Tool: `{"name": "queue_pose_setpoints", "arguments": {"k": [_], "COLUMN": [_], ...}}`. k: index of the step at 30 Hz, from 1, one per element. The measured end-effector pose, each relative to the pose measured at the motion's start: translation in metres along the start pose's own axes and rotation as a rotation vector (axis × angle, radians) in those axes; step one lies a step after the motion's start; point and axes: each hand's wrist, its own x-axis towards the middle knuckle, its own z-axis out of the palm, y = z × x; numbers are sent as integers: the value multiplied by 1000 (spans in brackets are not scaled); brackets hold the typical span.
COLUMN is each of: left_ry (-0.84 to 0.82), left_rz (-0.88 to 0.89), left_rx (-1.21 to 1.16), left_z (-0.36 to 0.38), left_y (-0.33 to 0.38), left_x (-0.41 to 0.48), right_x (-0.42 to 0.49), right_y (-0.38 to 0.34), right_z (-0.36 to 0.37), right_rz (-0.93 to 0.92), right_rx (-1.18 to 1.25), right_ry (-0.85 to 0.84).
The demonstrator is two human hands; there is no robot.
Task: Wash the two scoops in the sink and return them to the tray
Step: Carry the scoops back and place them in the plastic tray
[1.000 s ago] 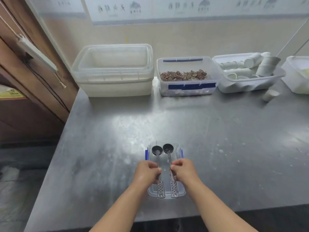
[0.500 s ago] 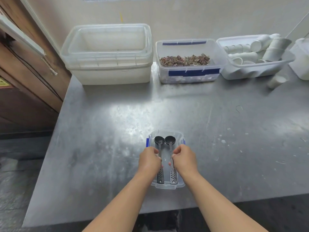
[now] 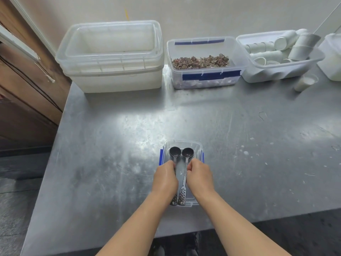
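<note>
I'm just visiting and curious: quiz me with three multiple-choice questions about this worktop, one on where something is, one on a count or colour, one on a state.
1. Where do the scoops lie?
A. in the small clear tray
B. in the big tub
C. on bare steel

2. How many scoops?
A. one
B. two
C. four

3. What is the left hand doing?
A. resting flat
B. closed on a scoop handle
C. holding a cup

Answers: 1 A, both bowls sit inside its rim; 2 B, two dark bowls lie side by side; 3 B, its fingers curl around the left handle.

Steel table [image 3: 114, 163]: tray [image 3: 198, 145], bins [image 3: 114, 78], cup [image 3: 305, 82].
</note>
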Motion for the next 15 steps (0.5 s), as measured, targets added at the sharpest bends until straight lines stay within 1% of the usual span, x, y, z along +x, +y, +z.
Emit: {"name": "queue_pose_setpoints", "arguments": {"k": [4, 8, 12, 15], "left_ry": [-35, -46, -54, -53], "left_rz": [16, 28, 3, 5], "left_rx": [37, 25, 13, 24], "left_z": [-2, -1, 5, 10], "left_y": [1, -1, -5, -3], "left_x": [0, -3, -8, -11], "right_x": [0, -2, -3, -2], "right_y": [1, 4, 9, 13], "right_z": [-1, -4, -4, -5], "right_rz": [-9, -45, -96, -142], "right_rx": [6, 7, -28, -100], "right_ry": [10, 8, -3, -15]}}
